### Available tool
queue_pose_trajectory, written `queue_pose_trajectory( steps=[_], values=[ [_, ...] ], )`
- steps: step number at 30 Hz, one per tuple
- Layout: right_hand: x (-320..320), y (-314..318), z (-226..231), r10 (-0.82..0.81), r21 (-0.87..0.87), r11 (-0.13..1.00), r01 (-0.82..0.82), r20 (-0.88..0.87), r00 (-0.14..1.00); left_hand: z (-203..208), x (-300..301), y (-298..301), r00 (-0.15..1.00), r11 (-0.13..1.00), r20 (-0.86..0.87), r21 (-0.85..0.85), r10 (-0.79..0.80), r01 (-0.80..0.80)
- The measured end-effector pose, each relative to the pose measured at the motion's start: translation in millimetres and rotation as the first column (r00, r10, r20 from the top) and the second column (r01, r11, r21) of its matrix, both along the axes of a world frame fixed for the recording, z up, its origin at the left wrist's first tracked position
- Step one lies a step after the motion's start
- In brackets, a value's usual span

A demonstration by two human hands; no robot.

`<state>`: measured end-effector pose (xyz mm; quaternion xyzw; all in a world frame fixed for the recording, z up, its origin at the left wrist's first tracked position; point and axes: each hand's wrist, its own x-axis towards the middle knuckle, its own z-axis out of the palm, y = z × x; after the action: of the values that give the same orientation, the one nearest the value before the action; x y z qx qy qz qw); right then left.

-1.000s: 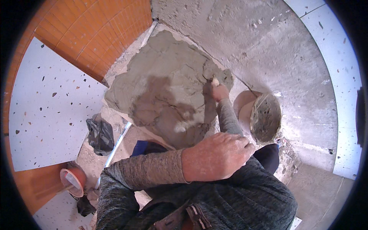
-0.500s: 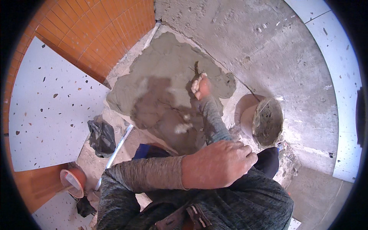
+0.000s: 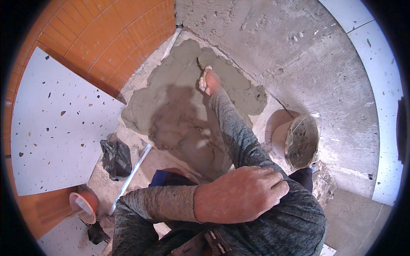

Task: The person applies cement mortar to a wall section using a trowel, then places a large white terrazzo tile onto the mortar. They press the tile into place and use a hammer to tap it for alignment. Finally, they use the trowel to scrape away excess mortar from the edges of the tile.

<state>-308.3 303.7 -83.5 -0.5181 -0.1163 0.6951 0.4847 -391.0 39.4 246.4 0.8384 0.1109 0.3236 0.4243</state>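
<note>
A wide bed of wet grey mortar (image 3: 147,102) lies on the floor ahead of me. My right hand (image 3: 210,81) is closed around the handle of a trowel (image 3: 199,64), whose dark curved neck shows; its blade is not distinguishable against the mortar. The right arm stretches forward over the bed. My left hand (image 3: 243,194) rests across my lap by the right knee, beside the right sleeve. Its fingers are curled in, with the thumb and fingertips hidden and no object visible in it.
A mortar-caked bucket (image 3: 279,138) stands at the right, near the bare concrete wall (image 3: 299,64). A speckled white panel (image 3: 64,119) leans by orange tiles (image 3: 115,38) at left. Nearby are a black plastic bag (image 3: 116,160), a long white bar (image 3: 130,179) and an orange container (image 3: 84,206).
My right hand and the trowel have moved left and slightly farther out over the mortar. The left hand stays curled by the knee; the whole view has shifted slightly.
</note>
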Motion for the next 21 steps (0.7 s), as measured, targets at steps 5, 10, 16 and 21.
queue_pose_trajectory(
  steps=[5,10,16,21],
  values=[
    [58,14,-32,-0.125,-0.108,0.723,-0.682,0.951,-0.282,6,10,0,0.999,1.000,0.015,0.002,-0.028,0.028],
    [60,-36,9,0.282,-0.259,0.909,-0.328,0.959,0.024,2,7,1,0.999,0.999,-0.023,-0.009,0.036,-0.036],
    [119,-110,50,0.387,-0.387,0.889,-0.246,0.921,-0.048,2,15,-8,1.000,1.000,-0.003,-0.003,0.016,-0.016],
    [203,-141,-5,0.396,-0.469,0.830,-0.301,0.877,-0.273,3,21,-20,1.000,1.000,0.017,0.019,-0.021,0.021]
  ],
)
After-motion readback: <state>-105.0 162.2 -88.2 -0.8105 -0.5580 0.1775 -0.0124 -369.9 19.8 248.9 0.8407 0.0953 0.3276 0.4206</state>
